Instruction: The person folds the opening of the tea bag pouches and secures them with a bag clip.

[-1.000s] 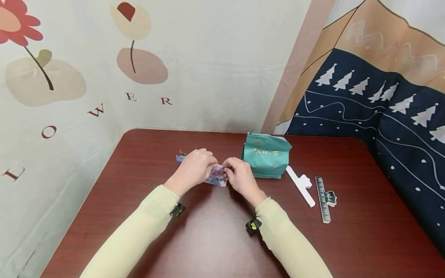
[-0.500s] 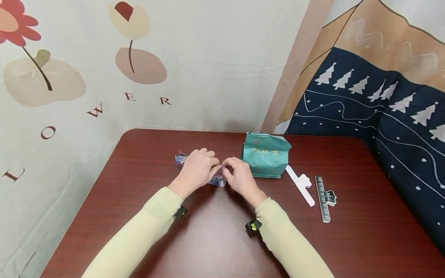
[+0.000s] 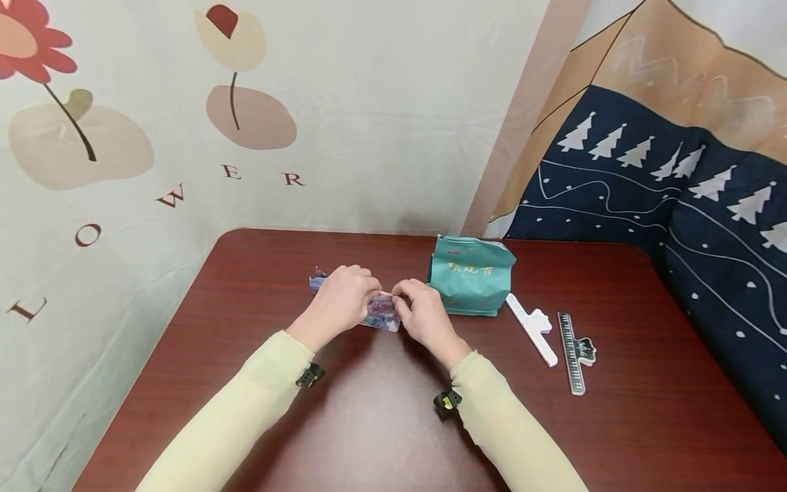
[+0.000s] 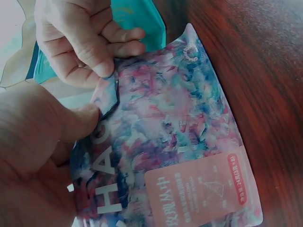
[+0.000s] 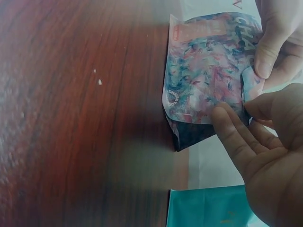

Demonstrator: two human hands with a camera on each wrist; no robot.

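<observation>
A flat pouch (image 3: pixel 382 316) with a blotchy pink, blue and purple print stands on the table between both hands. Large white letters and a pink label mark its front in the left wrist view. Its top edge is folded over in a small flap (image 4: pixel 108 94). My left hand (image 3: pixel 342 297) pinches this edge with thumb and fingers, hiding much of the pouch in the head view. Close beside it, my right hand (image 3: pixel 425 313) pinches the edge at the flap. In the right wrist view, one right fingertip (image 5: pixel 220 113) touches the printed front.
A green bag (image 3: pixel 472 277) with gold characters stands just right of and behind my right hand. Farther right lie a white ruler-like clip (image 3: pixel 532 329) and a dark-marked clear one (image 3: pixel 575 353). Printed cloth (image 3: pixel 369 102) hangs behind the dark red table (image 3: pixel 369 424).
My left hand moved a little right toward the right hand, then back left. More of the printed front now shows between the hands. The right hand has barely moved.
</observation>
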